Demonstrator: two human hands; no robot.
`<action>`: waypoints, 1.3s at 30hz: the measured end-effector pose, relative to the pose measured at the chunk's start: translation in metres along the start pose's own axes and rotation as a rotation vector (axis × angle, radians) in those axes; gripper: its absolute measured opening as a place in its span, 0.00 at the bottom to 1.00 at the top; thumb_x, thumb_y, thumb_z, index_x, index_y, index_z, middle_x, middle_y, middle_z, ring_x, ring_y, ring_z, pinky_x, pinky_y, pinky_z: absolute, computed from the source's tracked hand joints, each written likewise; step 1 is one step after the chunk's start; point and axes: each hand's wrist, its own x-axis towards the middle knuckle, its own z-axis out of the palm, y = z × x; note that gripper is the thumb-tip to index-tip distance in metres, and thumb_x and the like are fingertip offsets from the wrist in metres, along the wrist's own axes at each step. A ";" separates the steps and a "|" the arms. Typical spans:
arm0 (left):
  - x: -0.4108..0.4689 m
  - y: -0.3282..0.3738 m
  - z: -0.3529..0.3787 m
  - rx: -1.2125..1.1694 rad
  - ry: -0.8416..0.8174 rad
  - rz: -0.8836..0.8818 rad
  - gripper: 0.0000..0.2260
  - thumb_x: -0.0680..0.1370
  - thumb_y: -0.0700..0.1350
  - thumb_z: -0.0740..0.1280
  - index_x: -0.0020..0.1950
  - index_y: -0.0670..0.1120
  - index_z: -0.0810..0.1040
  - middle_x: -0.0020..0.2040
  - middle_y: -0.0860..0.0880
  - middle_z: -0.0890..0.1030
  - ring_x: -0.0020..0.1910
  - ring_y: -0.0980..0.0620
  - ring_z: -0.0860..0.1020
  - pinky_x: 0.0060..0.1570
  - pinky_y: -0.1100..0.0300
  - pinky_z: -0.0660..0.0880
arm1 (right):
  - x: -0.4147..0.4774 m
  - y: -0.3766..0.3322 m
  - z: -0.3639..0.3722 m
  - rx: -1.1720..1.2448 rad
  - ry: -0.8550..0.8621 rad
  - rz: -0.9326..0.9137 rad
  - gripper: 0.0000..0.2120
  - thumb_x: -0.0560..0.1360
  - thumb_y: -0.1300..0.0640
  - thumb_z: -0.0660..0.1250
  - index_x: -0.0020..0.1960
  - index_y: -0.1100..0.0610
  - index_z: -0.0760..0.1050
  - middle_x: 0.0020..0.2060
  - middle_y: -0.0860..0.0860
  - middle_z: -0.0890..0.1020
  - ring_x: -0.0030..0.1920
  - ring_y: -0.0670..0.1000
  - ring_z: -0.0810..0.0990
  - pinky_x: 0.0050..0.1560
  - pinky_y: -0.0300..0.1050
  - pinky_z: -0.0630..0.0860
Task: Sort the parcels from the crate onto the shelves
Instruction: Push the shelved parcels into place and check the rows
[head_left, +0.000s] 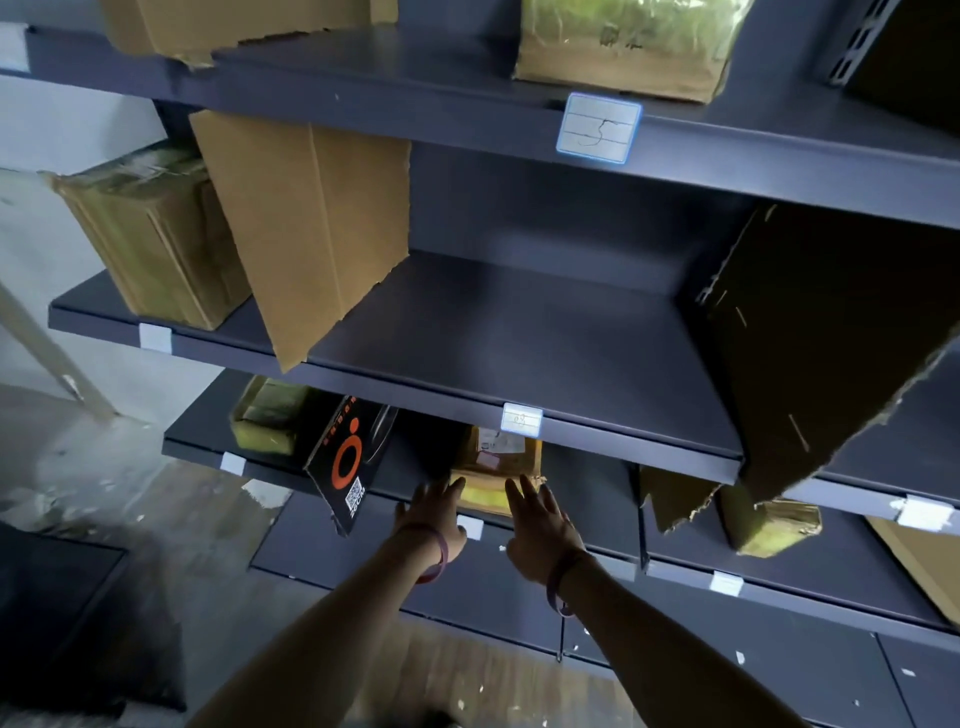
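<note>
Reaching forward from the near edge of the view, both bare arms run up and away toward the shelving, each wrist ringed by a thin band, the backs of the hands turned toward the camera. The left hand (434, 519) and right hand (540, 535) lie side by side with a gap between them, fingers straight and slightly fanned, pointing at the far side. Between and just beyond them sits the parcel (496, 462), a brown cardboard box with a pale printed label on top and yellowish tape across its near face (its near right corner looks torn). It rests on the lower shelf (587, 483), at the front edge, tucked under the middle shelf (493, 332) and directly below that shelf's small white tag (521, 419). The left fingertips reach the parcel's near left corner and the right fingertips its near right edge; neither hand curls round anything, and whether the fingertips actually touch the cardboard cannot be told. Left of the parcel on the same shelf leans a black box (348, 462) with an orange ring printed on it, and further left a yellow-wrapped package (265, 421).
</note>
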 end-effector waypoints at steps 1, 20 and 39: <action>0.005 0.001 -0.001 0.000 -0.016 0.002 0.32 0.79 0.46 0.60 0.79 0.54 0.48 0.79 0.54 0.48 0.78 0.45 0.48 0.74 0.41 0.52 | 0.005 0.001 0.000 -0.001 -0.005 0.006 0.38 0.77 0.57 0.62 0.79 0.52 0.44 0.79 0.50 0.44 0.78 0.59 0.44 0.73 0.59 0.59; 0.067 0.009 0.000 0.000 -0.093 -0.003 0.34 0.80 0.45 0.60 0.78 0.55 0.40 0.79 0.54 0.39 0.78 0.47 0.44 0.74 0.41 0.49 | 0.055 0.016 0.003 0.001 0.021 0.010 0.40 0.75 0.67 0.58 0.79 0.50 0.41 0.79 0.50 0.45 0.78 0.57 0.43 0.76 0.59 0.53; -0.058 -0.127 0.027 -0.015 -0.120 0.165 0.33 0.79 0.43 0.61 0.79 0.53 0.47 0.79 0.55 0.47 0.78 0.48 0.48 0.73 0.44 0.55 | -0.029 -0.145 0.076 0.011 -0.022 0.128 0.37 0.77 0.61 0.59 0.79 0.55 0.41 0.79 0.53 0.45 0.78 0.58 0.43 0.76 0.58 0.48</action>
